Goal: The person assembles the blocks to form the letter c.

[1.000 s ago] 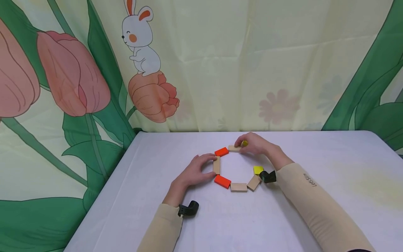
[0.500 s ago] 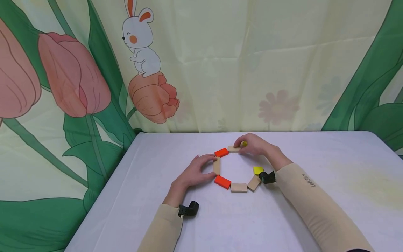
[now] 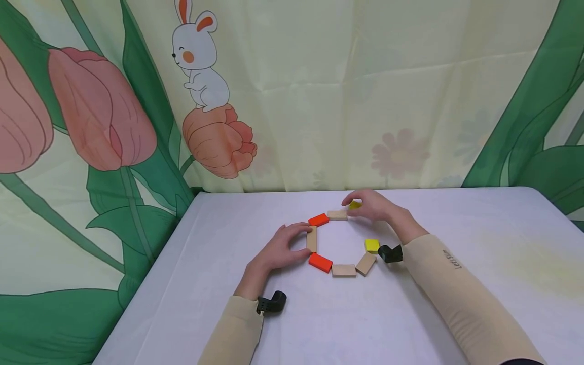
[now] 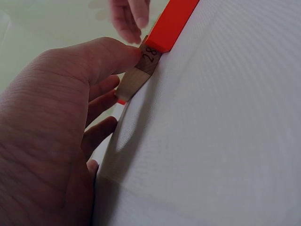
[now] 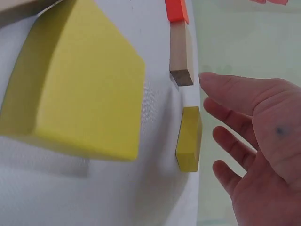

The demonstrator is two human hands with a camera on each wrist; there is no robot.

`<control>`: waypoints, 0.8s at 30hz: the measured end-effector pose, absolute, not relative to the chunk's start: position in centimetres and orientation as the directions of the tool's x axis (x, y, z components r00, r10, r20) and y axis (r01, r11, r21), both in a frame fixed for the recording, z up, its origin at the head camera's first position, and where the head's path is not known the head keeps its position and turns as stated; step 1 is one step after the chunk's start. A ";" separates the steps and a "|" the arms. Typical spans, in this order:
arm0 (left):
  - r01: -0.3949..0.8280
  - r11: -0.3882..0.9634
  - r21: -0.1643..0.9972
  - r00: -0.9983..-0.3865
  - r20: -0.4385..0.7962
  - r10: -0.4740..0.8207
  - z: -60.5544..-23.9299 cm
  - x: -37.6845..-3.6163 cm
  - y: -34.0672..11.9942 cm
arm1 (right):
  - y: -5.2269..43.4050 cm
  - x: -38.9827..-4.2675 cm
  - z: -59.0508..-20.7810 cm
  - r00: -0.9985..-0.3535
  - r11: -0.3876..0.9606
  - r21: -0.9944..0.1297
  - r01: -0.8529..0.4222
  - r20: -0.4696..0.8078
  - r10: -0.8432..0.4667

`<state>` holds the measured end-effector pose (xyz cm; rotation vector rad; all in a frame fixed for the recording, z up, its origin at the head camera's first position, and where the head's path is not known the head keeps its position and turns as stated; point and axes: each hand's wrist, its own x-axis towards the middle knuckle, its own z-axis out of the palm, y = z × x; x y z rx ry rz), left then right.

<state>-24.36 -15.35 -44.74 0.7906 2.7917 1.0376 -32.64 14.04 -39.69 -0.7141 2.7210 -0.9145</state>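
Head view shows a ring of flat blocks lying on the white worktop (image 3: 456, 223), with one gap on the side nearest the right hand (image 3: 371, 205). That hand hovers with fingers relaxed and spread, gripping nothing; the yellow block (image 3: 355, 205) lies just under its fingertips, flat on the cloth, slightly apart from the end of the plain wood block (image 3: 337, 215) beside it. In the right wrist view that same yellow block (image 5: 189, 138) sits just off the fingers (image 5: 225, 96), with a small gap to the wood block's end (image 5: 181, 52). A second yellow block (image 3: 372, 245) lies nearer the wrist.

The left hand (image 3: 278, 251) has thumb and fingers pinching the upright wood block (image 3: 312, 239) at the ring's left side; the left wrist view shows the thumb (image 4: 101, 59) pressing its marked end against an orange block (image 4: 170, 23).

To do this well, I judge the right grip should take the yellow block by its long edges and slide it rather than lift it, closing the gap gently so the neighbours are not nudged. The left grip ought to hold its block firm against any push passing round the ring.
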 end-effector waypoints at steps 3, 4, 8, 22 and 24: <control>0.449 0.638 0.626 -0.865 0.124 0.487 -44.7 -24.3 -15.4 | 14.4 -32.6 -39.6 -0.870 0.690 -0.612 -0.387 -0.005 -0.492; 0.450 0.637 0.626 -0.864 0.125 0.487 -44.7 -24.3 -15.4 | 14.5 -32.6 -39.6 -0.871 0.688 -0.614 -0.386 -0.001 -0.491; 0.450 0.638 0.625 -0.864 0.125 0.488 -44.8 -24.3 -15.5 | 14.9 -32.7 -39.6 -0.876 0.685 -0.621 -0.382 0.005 -0.483; 0.456 0.633 0.625 -0.863 0.136 0.487 -45.0 -24.5 -15.4 | 16.6 -33.0 -39.9 -0.890 0.675 -0.648 -0.353 0.011 -0.455; 0.456 0.633 0.625 -0.863 0.138 0.486 -45.0 -24.5 -15.4 | 16.7 -33.1 -40.1 -0.892 0.678 -0.649 -0.346 0.004 -0.451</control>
